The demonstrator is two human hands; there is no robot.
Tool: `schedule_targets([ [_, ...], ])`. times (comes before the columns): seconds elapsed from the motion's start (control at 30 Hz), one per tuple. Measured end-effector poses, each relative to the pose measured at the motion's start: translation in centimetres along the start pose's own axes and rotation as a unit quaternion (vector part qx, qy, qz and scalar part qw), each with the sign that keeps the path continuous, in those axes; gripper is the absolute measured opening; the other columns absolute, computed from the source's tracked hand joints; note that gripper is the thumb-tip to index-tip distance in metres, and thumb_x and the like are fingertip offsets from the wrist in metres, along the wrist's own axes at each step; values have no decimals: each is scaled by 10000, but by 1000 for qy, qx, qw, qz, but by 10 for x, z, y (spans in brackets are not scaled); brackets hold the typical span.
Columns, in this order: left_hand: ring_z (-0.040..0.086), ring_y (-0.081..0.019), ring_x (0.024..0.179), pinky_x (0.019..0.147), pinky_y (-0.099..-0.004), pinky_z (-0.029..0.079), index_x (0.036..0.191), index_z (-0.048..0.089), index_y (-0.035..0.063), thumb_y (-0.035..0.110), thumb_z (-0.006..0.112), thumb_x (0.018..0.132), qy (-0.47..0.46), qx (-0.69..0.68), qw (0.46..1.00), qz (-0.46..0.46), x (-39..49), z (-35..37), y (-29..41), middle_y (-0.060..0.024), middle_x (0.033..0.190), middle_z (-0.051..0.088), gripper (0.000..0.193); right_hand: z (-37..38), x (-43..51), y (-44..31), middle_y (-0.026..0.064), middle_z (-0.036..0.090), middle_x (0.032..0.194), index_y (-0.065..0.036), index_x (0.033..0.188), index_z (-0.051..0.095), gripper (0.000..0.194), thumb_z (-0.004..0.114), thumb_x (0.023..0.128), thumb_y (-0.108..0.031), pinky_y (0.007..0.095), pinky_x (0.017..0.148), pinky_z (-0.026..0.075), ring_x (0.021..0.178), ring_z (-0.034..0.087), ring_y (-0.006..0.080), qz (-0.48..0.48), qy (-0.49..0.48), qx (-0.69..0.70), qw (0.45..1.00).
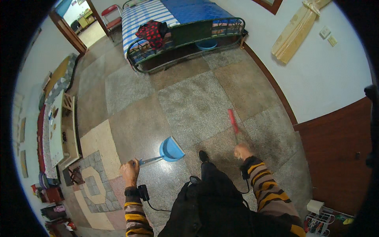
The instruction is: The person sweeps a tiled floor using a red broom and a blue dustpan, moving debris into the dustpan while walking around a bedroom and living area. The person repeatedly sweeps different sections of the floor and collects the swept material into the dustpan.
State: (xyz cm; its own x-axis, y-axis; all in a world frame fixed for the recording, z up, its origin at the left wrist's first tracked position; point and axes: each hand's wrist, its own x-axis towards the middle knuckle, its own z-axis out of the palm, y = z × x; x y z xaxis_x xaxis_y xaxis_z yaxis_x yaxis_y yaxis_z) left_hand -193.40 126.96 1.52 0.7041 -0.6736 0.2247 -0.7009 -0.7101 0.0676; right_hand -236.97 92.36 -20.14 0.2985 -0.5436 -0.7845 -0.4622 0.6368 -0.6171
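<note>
My left hand (129, 172) grips the handle of a blue dustpan (169, 149), whose pale front lip faces right toward the middle of the room. The pan appears to be at floor level, left of my feet. In my right hand (242, 152) is a stick-like handle leading to a long red part (233, 120), probably a broom; blur hides where the two join. The red part points away from me over the speckled floor (192, 100). One black shoe (203, 156) shows between my two hands.
Ahead stands a metal-framed bed (192, 32) with a blue basin (206, 44) beneath it. A red folding chair (112, 17) is beside an open doorway. A low table (59, 130) lines the left, a wooden door (334, 160) the right, with a wire rack (321, 222) near it.
</note>
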Motion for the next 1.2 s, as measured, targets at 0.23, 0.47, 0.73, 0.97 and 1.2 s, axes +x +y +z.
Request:
schedule_targets([
  [0.23,560,-339,475,477,-391,454,555,628,23,255,588,761,-7,33,999,-18,38,25,-1,-191,512,543,312,92,-49,0,99,551,622,-2,878,541,146,482,828,-126,371,475,413,541,545,262,-4,-175,-203,963],
  [0.47,577,-328,498,493,-398,456,604,667,51,285,597,743,-14,44,998,-44,49,40,-23,-180,533,562,281,122,-51,-48,47,450,517,-54,700,467,179,487,854,-143,314,408,345,431,441,170,148,-311,-22,938],
  [0.73,582,-329,521,524,-404,464,606,670,59,282,592,746,-26,70,995,-63,41,38,-25,-168,567,589,274,52,-84,-92,71,514,622,-6,1128,436,318,536,832,-64,289,402,375,463,480,143,108,-99,59,987],
  [0.97,589,-325,527,541,-393,472,631,680,49,280,588,751,-12,83,995,-57,53,34,-17,-168,575,598,277,-24,-12,-113,51,492,599,-41,752,514,125,491,847,-119,292,417,358,453,455,163,-32,18,-30,999],
  [1.2,587,-320,514,536,-385,468,637,682,49,277,581,763,-58,65,993,-85,59,34,-17,-171,565,595,279,-37,36,-136,131,521,611,-3,641,536,189,532,796,-112,367,531,420,581,528,251,-147,55,-385,910],
])
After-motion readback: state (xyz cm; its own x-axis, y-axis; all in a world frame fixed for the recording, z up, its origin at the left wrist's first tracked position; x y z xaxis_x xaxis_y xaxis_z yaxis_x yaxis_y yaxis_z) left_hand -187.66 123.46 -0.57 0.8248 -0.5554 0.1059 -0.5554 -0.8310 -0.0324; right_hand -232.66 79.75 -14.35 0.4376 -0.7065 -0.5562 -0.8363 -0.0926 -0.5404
